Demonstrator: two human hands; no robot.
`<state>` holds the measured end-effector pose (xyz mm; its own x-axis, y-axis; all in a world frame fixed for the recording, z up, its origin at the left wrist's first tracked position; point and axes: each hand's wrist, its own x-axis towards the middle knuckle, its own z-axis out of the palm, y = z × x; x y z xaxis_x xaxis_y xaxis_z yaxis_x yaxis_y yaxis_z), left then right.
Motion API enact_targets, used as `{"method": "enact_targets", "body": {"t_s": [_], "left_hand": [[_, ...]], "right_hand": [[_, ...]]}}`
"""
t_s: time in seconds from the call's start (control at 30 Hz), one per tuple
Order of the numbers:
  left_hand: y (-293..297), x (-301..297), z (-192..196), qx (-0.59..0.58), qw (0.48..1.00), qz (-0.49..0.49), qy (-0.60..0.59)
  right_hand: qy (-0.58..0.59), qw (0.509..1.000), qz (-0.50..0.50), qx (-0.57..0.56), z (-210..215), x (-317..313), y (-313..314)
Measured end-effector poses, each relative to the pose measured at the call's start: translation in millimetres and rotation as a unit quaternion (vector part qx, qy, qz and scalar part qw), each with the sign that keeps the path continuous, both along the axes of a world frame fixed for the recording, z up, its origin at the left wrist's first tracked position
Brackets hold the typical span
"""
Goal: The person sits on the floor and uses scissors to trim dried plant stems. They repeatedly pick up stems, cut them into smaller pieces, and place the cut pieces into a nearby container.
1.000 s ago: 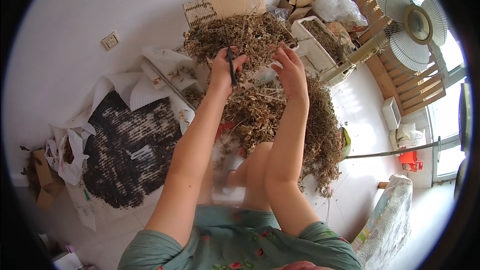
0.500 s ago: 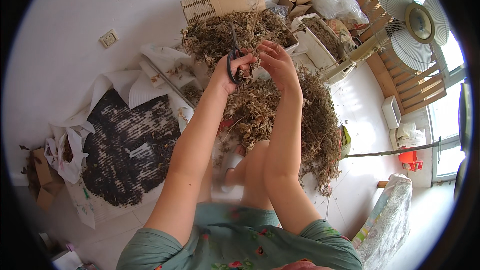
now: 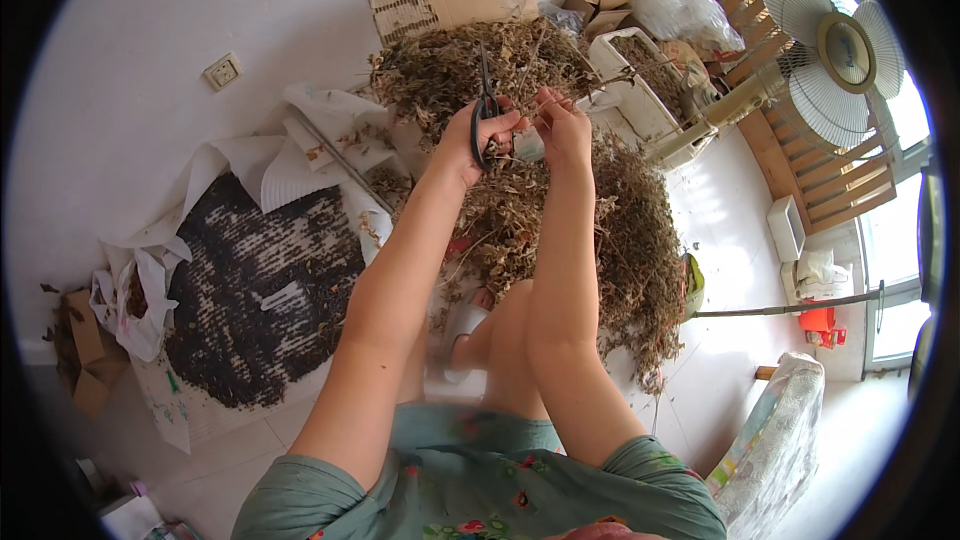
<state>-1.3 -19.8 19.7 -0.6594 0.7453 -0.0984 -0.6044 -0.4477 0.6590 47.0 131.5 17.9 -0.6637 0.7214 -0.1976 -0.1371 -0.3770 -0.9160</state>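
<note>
My left hand [image 3: 476, 143] is closed round the black handles of a pair of scissors [image 3: 480, 130], whose dark blades point away from me. Close beside it, my right hand [image 3: 565, 130] pinches a thin dried plant stem [image 3: 606, 84] with its fingertips. Both hands are over a gap between two heaps of brown dried plants. The far heap [image 3: 440, 65] lies in front of a cardboard sheet; the near heap [image 3: 635, 250] spreads over the floor under my right forearm. Whether my left fingers also hold plant bits is hard to tell.
At left, dark crumbly material [image 3: 230, 310] covers a white sheet. A white foam box [image 3: 640, 105] stands right of the far heap, near a standing fan [image 3: 835, 50]. A long pole [image 3: 780, 310] reaches from the near heap toward the window. My sandalled foot [image 3: 465, 330] is beside the near heap.
My right hand has gone from loosely spread fingers to a fingertip pinch on a stem. My left hand keeps the scissors. The whole view has shifted slightly.
</note>
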Motion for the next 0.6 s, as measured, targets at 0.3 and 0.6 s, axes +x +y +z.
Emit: {"method": "enact_targets", "body": {"t_s": [0.3, 0.6], "left_hand": [[18.3, 9.0, -5.3, 0.005, 0.999, 0.050, 0.003], [3.6, 29.4, 13.3, 0.001, 0.996, 0.086, -0.002]], "right_hand": [[-0.081, 0.976, -0.109, 0.169, -48.4, -24.0, 16.0], [-0.564, 0.726, 0.059, 0.390, -56.5, 25.4, 78.3]]}}
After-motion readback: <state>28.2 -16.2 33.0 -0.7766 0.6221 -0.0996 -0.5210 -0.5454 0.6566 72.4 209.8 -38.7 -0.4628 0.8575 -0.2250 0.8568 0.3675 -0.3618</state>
